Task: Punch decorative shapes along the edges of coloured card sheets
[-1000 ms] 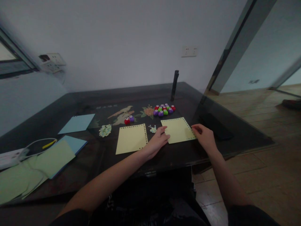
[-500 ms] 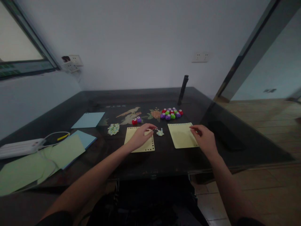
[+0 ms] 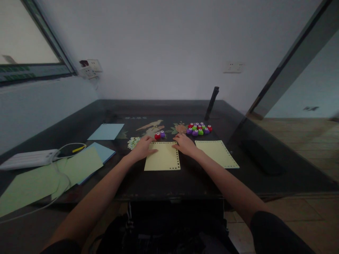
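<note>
A pale yellow sheet (image 3: pixel 162 160) with small punched holes along its top, right and bottom edges lies on the dark table before me. My left hand (image 3: pixel 143 148) rests at its upper left corner, thumb spread over the paper. At the upper right corner is my right hand (image 3: pixel 185 144), fingers and thumb apart on that edge. Neither hand grips anything visible. Beside my left fingers lies a heap of small pale paper cutouts (image 3: pixel 132 142), partly covered. A second yellow sheet (image 3: pixel 218 153), holed along its top and right edges, lies under and beyond my right forearm.
A red craft punch (image 3: pixel 157 136) and a purple one (image 3: pixel 162 134) stand behind the sheet. Several more punches (image 3: pixel 200 129) cluster at back right, near a black upright stick (image 3: pixel 212 103). Left are blue paper (image 3: pixel 106 131), green paper (image 3: pixel 76 164) and a white power strip (image 3: pixel 29 159) with cable.
My right hand has left the right-hand sheet and come across to the left sheet's upper right corner. My left hand has moved to its left edge. The small cutout pile between the sheets is now hidden.
</note>
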